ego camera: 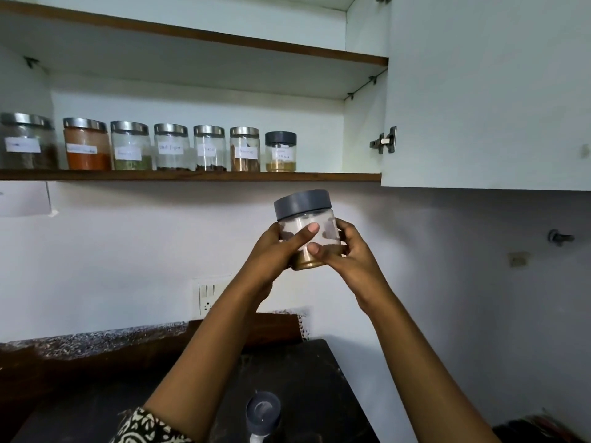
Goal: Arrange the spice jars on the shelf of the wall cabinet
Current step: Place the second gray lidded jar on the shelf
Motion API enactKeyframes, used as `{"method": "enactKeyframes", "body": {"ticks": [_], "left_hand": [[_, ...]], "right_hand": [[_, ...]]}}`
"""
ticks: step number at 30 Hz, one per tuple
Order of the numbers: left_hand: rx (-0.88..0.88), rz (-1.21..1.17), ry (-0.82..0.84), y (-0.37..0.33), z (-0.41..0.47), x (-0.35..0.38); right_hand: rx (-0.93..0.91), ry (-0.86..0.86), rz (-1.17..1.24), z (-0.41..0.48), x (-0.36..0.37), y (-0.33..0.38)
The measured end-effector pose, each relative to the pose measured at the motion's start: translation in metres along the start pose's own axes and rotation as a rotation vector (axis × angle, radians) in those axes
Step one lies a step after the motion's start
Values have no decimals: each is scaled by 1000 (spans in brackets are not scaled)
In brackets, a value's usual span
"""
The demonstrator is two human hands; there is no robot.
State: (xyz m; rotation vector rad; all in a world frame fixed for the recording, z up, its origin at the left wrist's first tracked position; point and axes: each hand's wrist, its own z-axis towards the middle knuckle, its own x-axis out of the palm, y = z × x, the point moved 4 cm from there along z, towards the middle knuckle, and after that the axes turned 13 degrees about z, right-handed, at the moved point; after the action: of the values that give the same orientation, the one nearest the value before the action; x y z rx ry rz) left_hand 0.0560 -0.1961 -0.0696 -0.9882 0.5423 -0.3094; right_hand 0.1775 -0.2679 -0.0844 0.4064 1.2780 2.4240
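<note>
A clear spice jar (pixel 305 215) with a grey lid and tan powder at its bottom is held upright just below the cabinet's lower shelf (pixel 192 176). My left hand (pixel 278 247) wraps its left side and my right hand (pixel 345 254) cups its right side and base. On the shelf stands a row of several labelled jars, most with steel lids (pixel 171 147). The rightmost one (pixel 280 151) has a grey lid and yellowish powder. To its right the shelf is bare up to the cabinet wall.
The white cabinet door (pixel 486 91) hangs open at the right, with its hinge (pixel 385 140) beside the shelf's end. Another grey-lidded jar (pixel 263 414) stands on the dark counter (pixel 303 378) below. A wall socket (pixel 209 297) sits behind my left forearm.
</note>
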Motion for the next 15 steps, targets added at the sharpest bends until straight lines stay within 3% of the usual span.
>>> {"method": "enactKeyframes", "body": {"ticks": [6, 11, 15], "left_hand": [[0, -268, 9, 7, 35, 3], [37, -264, -177, 11, 67, 15], [73, -314, -282, 14, 89, 18]], "right_hand": [[125, 221, 284, 31, -13, 1], [-53, 1, 135, 65, -23, -4], [-89, 17, 118, 83, -29, -3]]}}
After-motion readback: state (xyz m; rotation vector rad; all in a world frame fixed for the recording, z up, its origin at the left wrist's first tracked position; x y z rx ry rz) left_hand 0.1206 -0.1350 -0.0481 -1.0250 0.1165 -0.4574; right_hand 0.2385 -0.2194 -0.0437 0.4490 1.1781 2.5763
